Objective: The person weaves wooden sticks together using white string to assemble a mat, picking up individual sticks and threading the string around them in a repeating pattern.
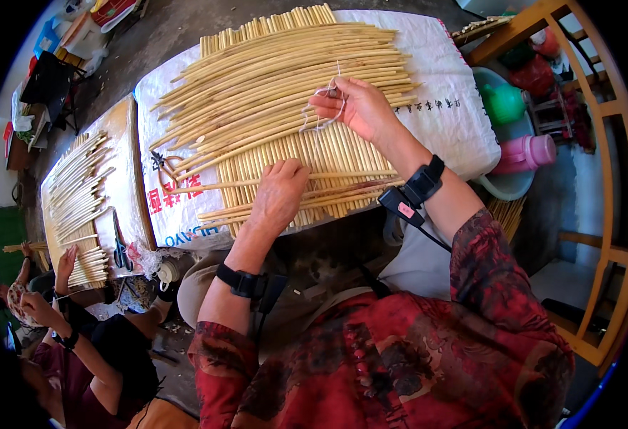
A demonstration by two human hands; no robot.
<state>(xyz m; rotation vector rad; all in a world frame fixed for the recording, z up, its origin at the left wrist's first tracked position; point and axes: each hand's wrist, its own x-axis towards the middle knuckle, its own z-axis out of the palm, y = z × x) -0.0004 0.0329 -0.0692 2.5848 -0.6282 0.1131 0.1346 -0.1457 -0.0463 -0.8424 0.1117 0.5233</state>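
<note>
My right hand (359, 109) is raised above the sticks, its thumb and fingers pinched on a thin white string (319, 129). The string loops loosely around the fingertips and trails down to the slats below. My left hand (282, 191) lies knuckles up, fingers curled down over a long thin stick (350, 175); the fingertips are hidden. Beneath is a mat of short pale sticks laid side by side (339, 151). Across its middle lies a wide layer of long yellowish sticks (285, 79), and a few more loose sticks (232, 212) lie along the near edge.
A printed white woven sheet (457, 132) covers the table. To the right are a basin (521, 187) with a pink container (525, 152) and a wooden frame (600, 214). At left, another person works beside a second table holding sticks (78, 186) and scissors (121, 247).
</note>
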